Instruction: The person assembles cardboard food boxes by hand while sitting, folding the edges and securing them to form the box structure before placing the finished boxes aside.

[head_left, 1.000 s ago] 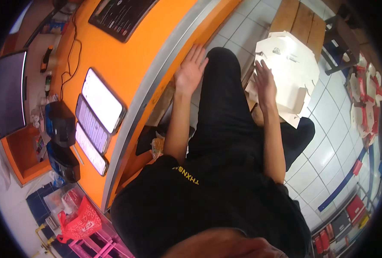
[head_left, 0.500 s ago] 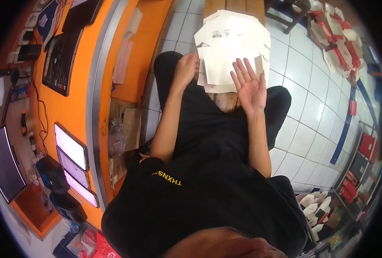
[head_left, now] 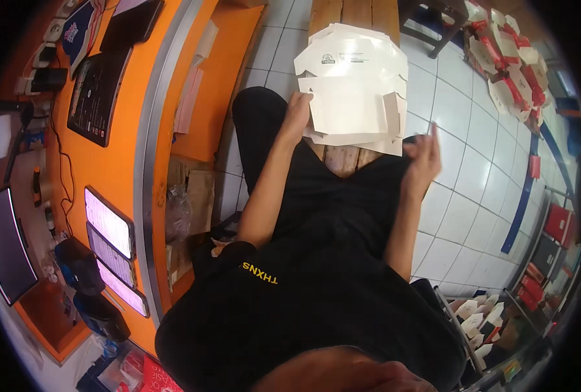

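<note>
A stack of white flat cardboard box blanks (head_left: 349, 108) with cut flaps and a small dark print lies on a wooden bench (head_left: 362, 160) between my knees. The top blank has flaps folded at its near and right sides. My left hand (head_left: 297, 116) is closed on the left edge of the top blank, the thumb above it and the other fingers partly hidden. To the right of the stack, my right hand (head_left: 424, 159) is beside the near right corner, apart from the card. Its index finger points out and the others are loosely bent, with nothing held.
On my left stands an orange counter (head_left: 71, 160) with a tablet (head_left: 98, 98) and several phones (head_left: 109, 222). Red and white folded boxes (head_left: 513, 65) lie piled at the far right. A dark stool (head_left: 437, 29) stands beyond the bench on the tiled floor (head_left: 457, 157).
My left hand has moved nearer and taken hold of the blank's left edge. My right hand has swung right and down, off the stack, its spread fingers now partly curled.
</note>
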Action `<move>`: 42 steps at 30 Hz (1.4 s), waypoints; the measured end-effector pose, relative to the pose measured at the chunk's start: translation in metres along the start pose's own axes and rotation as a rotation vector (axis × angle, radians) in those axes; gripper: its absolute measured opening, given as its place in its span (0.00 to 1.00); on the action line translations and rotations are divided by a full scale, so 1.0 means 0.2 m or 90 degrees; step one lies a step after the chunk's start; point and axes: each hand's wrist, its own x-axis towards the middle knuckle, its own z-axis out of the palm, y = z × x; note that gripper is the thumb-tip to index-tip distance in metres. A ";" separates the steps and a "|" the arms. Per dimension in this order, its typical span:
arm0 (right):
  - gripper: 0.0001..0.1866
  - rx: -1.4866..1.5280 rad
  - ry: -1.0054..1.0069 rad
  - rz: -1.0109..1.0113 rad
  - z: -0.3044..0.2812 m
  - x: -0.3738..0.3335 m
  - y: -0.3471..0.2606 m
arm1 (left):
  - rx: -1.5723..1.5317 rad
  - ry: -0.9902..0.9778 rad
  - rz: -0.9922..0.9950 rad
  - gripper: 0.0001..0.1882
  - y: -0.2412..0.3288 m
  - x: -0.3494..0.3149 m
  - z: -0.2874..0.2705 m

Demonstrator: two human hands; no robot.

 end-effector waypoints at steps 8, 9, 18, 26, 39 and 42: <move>0.45 -0.503 -0.375 -0.378 0.09 -0.08 -0.02 | -0.266 -0.143 -0.093 0.23 0.14 -0.13 0.16; 0.38 -0.570 -0.390 -0.411 0.18 -0.14 -0.02 | -0.272 -0.167 -0.100 0.24 0.12 -0.12 0.15; 0.05 -0.440 -0.423 -0.464 0.26 -0.19 0.19 | -0.330 -0.258 -0.139 0.27 0.17 -0.21 0.24; 0.08 -0.446 -0.258 -0.488 0.27 -0.29 0.18 | -0.157 -0.163 -0.044 0.24 0.01 -0.12 0.27; 0.04 -0.447 -0.227 -0.401 0.29 -0.28 0.19 | -0.166 -0.181 0.012 0.40 0.06 -0.18 0.28; 0.05 -0.442 -0.180 -0.353 0.32 -0.29 0.20 | -0.144 -0.150 0.055 0.39 0.08 -0.24 0.32</move>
